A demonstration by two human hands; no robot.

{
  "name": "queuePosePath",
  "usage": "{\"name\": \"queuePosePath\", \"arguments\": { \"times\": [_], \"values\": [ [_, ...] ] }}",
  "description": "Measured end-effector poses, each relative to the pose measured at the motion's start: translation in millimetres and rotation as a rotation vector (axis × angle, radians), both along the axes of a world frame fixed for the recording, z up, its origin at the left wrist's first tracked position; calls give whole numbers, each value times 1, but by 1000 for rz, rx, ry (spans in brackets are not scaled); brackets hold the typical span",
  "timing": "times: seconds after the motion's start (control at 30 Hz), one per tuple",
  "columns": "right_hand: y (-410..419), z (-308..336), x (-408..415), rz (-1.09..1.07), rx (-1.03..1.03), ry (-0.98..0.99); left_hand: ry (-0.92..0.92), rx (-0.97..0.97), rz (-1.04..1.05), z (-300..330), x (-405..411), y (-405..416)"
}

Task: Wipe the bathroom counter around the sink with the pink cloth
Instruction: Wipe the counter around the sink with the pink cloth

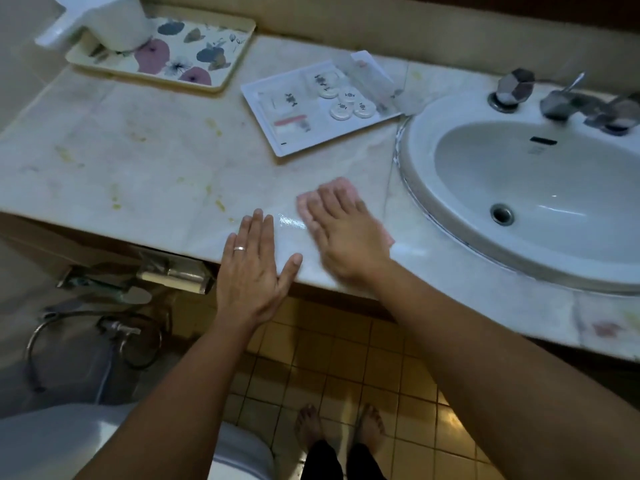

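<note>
Floral tray [221, 69] w/ white jug [104, 19]; toiletry tray [277, 133], sachets probably.

Dim bathroom, yellow tiled floor [346, 368]

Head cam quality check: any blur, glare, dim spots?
Head view: right hand motion-blurred on the pink cloth; left hand sharp; wet glare streak on the counter; faucet smeared; floor dim; wide-angle bend at edges.
</note>
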State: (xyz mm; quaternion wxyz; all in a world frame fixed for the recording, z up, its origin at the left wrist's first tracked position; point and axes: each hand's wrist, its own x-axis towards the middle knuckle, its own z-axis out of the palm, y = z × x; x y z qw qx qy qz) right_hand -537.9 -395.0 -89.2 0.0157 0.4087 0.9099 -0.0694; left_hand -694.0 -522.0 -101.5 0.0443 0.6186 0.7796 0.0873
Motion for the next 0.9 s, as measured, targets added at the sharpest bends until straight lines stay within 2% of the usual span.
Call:
{"name": "queuePosePath", "arguments": {
  "times": [0.07,0.13,0.23,0.33,0.4,0.5,0.53,0.6,0.67,0.7,0.73,0.8,0.83,0.9],
  "values": [
    [-30,10,43,209,-55,-5,-17,-3,18,4,6,-1],
    [-43,16,116,296,-85,-16,-27,-22,11,8,22,-1],
    [-35,24,195,85,-111,-42,-55,-52,-66,13,58,3],
    [-38,18,168,-152,-16,7,-73,-47,-152,15,91,19],
    [-59,8,152,-83,54,34,-74,-31,-192,16,111,30],
    [-80,7,223,69,23,-18,-103,14,-250,21,137,43],
    [-81,8,254,23,9,-8,-110,17,-273,22,144,46],
    [-82,11,294,-246,-26,40,-107,-3,-327,22,158,49],
    [-83,2,277,-513,33,36,-90,-42,-364,19,173,47],
    [-88,-4,256,-579,75,25,-82,-61,-367,17,180,46],
    [-93,-10,235,-577,104,27,-71,-74,-362,16,185,44],
    [-104,-8,228,-391,88,52,-28,-97,-363,13,192,42],
    [-106,-4,246,-290,63,74,-3,-106,-370,12,193,42],
    [-108,3,298,-287,18,78,36,-111,-373,12,193,42]
  ]
}}
